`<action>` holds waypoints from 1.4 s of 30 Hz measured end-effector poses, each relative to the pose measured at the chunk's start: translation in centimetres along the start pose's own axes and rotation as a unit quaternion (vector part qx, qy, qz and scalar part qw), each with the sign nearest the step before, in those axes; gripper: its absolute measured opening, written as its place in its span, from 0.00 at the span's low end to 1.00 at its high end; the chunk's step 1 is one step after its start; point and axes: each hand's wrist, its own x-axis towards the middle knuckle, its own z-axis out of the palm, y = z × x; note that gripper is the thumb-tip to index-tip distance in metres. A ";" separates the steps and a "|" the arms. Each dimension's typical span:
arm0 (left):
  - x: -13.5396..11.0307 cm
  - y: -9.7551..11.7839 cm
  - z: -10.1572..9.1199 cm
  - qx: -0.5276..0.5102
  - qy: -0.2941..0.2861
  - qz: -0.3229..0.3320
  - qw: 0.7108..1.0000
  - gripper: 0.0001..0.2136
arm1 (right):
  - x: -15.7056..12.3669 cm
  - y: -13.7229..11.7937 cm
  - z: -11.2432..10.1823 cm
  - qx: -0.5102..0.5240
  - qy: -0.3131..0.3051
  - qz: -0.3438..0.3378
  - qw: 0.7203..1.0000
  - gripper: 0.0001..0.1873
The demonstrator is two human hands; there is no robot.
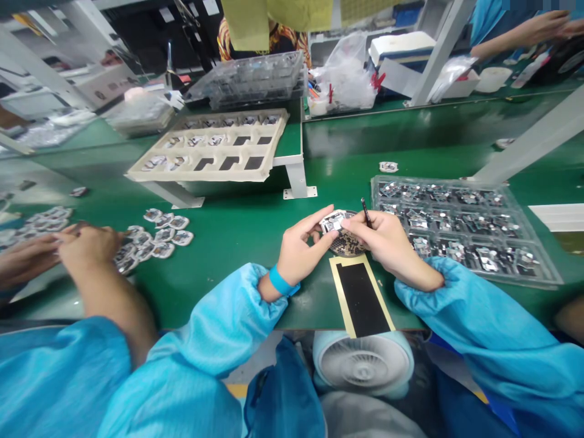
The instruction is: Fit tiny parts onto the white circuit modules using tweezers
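My left hand (301, 246) pinches the left edge of a round circuit board (343, 233) held just above the green table, a blue band at its wrist. My right hand (387, 243) grips the board's right side and also holds a thin dark pen-like tool (366, 212) that points up between its fingers. A black strip with a yellow border (362, 296) lies flat on the table just below the board. To my right stands a clear plastic tray (460, 225) filled with several small parts.
A co-worker's hands (68, 246) at my left work beside a cluster of round boards (155, 234). A cream compartment tray (214, 149) sits on a white stand behind. Clear trays (249, 79) are stacked farther back. A white fan (362, 362) sits under the table edge.
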 end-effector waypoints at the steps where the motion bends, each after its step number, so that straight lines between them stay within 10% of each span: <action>1: 0.0 0.0 0.0 0.009 0.000 0.005 1.000 0.23 | 0.0 0.0 0.0 0.001 0.000 -0.001 1.000 0.16; 13: 0.0 0.3 -0.1 0.065 0.026 0.059 0.996 0.21 | 0.1 0.3 -0.2 0.009 -0.010 0.003 1.000 0.17; 20: 0.1 0.8 0.1 -0.089 0.005 -0.103 0.991 0.25 | 0.2 0.4 0.1 -0.052 0.016 -0.056 0.997 0.17; 28: 0.3 1.0 0.2 -0.224 -0.028 -0.136 0.964 0.23 | 0.5 0.1 0.1 0.062 -0.049 -0.005 0.997 0.21; 42: 0.1 0.9 1.0 -0.135 -0.047 -0.098 0.985 0.18 | -0.1 -0.6 0.3 0.015 -0.053 -0.019 0.998 0.14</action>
